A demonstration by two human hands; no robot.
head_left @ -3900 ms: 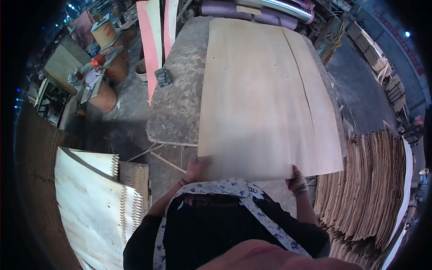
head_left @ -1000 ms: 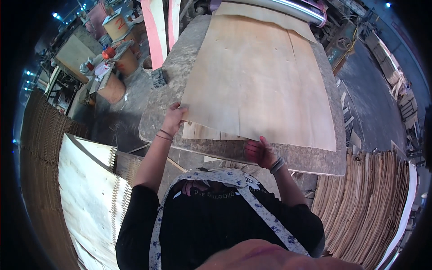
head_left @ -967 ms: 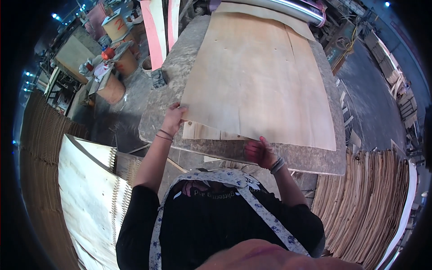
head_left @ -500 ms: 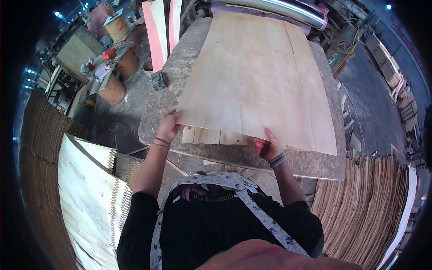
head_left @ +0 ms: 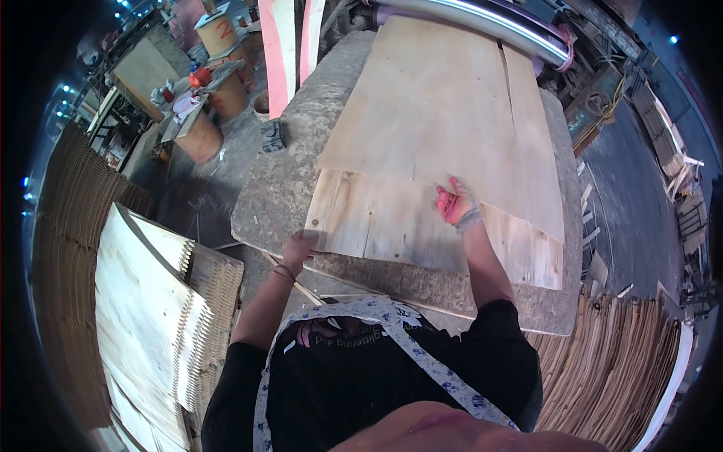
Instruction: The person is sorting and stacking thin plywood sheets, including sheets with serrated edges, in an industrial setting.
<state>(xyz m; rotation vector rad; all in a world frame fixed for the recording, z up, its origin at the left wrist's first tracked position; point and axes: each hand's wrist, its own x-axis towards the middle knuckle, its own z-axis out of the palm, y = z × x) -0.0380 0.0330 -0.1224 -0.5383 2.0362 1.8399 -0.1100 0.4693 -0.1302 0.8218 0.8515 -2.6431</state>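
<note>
Two overlapping pale veneer sheets lie on a worn, grey-mottled tabletop [head_left: 275, 188]. The upper sheet [head_left: 437, 98] has a long split on the right; the knotted lower sheet [head_left: 384, 233] shows along the near side. My left hand [head_left: 301, 248] is closed on the lower sheet's near-left corner. At the upper sheet's near edge, my right hand [head_left: 458, 205], with reddened fingers and a grey wrist band, has its fingers curled around that edge. A small dark block [head_left: 274, 134] rests on the table's left part.
A roller machine [head_left: 482, 30] stands beyond the table, with pink-and-white strips [head_left: 277, 60] to its left. Drums [head_left: 197, 139] stand at the left. Toothed-edged sheets [head_left: 139, 301] are stacked at lower left, brown veneers [head_left: 602, 361] at lower right. A floor aisle [head_left: 633, 196] runs along the right.
The upper sheet has shifted away from me, uncovering more of the lower sheet. My left hand moved from it down to the lower sheet's corner. My right hand moved forward with the edge.
</note>
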